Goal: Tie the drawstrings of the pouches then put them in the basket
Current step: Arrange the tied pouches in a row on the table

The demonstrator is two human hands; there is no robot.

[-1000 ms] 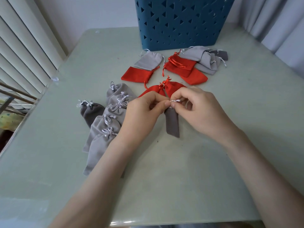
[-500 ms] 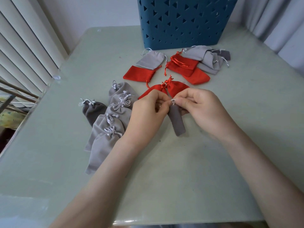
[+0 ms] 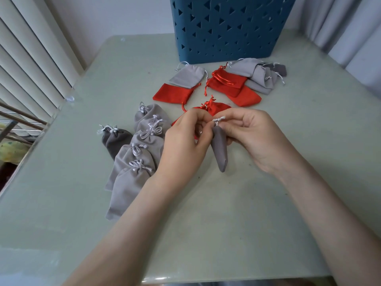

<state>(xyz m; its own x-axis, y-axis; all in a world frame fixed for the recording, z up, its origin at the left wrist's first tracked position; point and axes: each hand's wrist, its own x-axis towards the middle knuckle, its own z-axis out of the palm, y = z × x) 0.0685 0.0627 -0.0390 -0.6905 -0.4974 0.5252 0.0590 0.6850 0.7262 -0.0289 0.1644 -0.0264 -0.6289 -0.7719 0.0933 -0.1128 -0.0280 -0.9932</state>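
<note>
Pouch (image 3: 219, 150) — one — held by left hand (image 3: 181, 145), right hand (image 3: 256, 139), beside five pale pouches (image 3: 128, 162).

Pale green glossy table top (image 3: 247, 203), rounded near edge. Far edge, centre: blue plastic basket with triangular cut-outs (image 3: 226, 27), standing upright. Just in front of it, flat untied pouches: light grey pouch (image 3: 186, 76) overlapping a red pouch (image 3: 171, 94); stack of red pouches (image 3: 228, 83); heap of grey pouches (image 3: 259, 77) towards the right edge. Mid-surface: tied red pouch (image 3: 218, 106), partly hidden. Towards the left edge: overlapping row of tied light grey pouches (image 3: 132, 174), with a tied dark grey pouch (image 3: 115, 141) touching it.
</note>
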